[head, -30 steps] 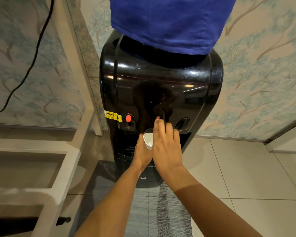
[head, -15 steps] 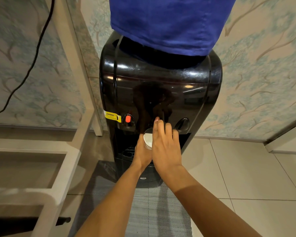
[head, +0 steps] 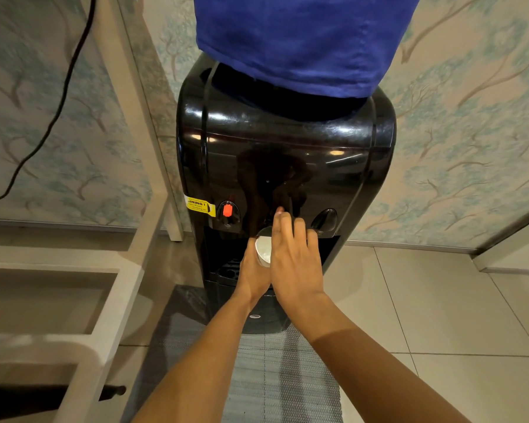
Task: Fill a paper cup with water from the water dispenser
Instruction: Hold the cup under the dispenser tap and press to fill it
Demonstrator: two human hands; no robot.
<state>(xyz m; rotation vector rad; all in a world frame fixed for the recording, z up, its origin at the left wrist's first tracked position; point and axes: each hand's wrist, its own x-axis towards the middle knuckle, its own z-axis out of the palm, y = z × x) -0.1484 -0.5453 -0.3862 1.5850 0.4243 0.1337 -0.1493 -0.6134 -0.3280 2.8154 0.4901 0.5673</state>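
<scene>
A glossy black water dispenser (head: 287,166) stands against the wall, its bottle under a blue cloth cover (head: 300,41). My left hand (head: 252,273) holds a white paper cup (head: 264,250) under the middle tap, inside the dark recess. My right hand (head: 297,261) lies over the cup's right side, fingers stretched forward, with the fingertips pressing on the middle tap, which they hide. A red tap (head: 227,210) sits to the left and a black tap (head: 324,219) to the right. The cup's contents cannot be made out.
A white shelf frame (head: 129,264) stands close on the left, with a black cable (head: 52,117) hanging on the wallpapered wall. A grey mat (head: 281,377) lies on the tiled floor before the dispenser. Its drip tray (head: 229,270) shows below the cup.
Almost nothing differs. Both hands keep their place at the middle tap, with the cup held under it.
</scene>
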